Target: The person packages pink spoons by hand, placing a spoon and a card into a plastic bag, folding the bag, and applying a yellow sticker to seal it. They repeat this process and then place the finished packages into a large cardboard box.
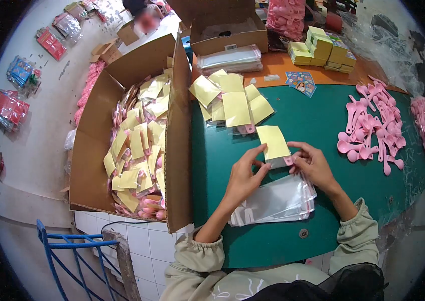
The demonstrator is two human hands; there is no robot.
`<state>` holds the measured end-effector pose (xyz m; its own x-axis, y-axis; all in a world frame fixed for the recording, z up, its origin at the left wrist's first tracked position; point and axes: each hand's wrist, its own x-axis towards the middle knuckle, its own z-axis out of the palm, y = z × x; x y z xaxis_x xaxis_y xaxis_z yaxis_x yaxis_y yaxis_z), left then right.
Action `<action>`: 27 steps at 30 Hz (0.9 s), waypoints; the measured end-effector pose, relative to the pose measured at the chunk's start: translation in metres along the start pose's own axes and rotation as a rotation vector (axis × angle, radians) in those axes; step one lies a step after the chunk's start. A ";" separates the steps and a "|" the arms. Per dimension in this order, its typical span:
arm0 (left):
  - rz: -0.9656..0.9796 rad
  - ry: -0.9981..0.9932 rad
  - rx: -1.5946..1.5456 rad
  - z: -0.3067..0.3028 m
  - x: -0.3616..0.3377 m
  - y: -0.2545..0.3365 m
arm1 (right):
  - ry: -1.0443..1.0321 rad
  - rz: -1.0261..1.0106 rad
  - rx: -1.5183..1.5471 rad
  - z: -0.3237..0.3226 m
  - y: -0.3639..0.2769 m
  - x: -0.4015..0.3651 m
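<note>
A clear plastic bag (277, 163) with a yellow card (273, 142) in it is between my hands above the green tabletop. The pink end of a spoon (288, 160) shows at its lower right corner. My left hand (246, 173) grips the bag's left edge between thumb and fingers. My right hand (315, 166) pinches the right edge beside the pink end. Just below my hands lies a fanned stack of empty clear bags (277, 200). Beyond them sits a pile of filled bags with yellow cards (236, 108).
A large cardboard box (178, 150) on the left holds many filled bags. Loose pink spoons (373, 128) lie on the right. Stacked yellow cards (317, 47), flat bag packs (230, 59) and another box (230, 40) stand at the back. A person (142, 10) is at upper left.
</note>
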<state>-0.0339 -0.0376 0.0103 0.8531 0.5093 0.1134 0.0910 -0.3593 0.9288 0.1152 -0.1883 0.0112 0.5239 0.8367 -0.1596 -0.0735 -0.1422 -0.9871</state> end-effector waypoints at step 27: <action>-0.123 -0.434 -0.052 0.009 0.015 0.026 | 0.019 -0.490 -0.787 -0.065 -0.050 -0.039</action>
<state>-0.0144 -0.0467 0.0331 0.9749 0.1671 -0.1474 0.1891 -0.2713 0.9437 0.1539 -0.2484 0.0677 0.3585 0.8904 0.2804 0.7533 -0.0985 -0.6502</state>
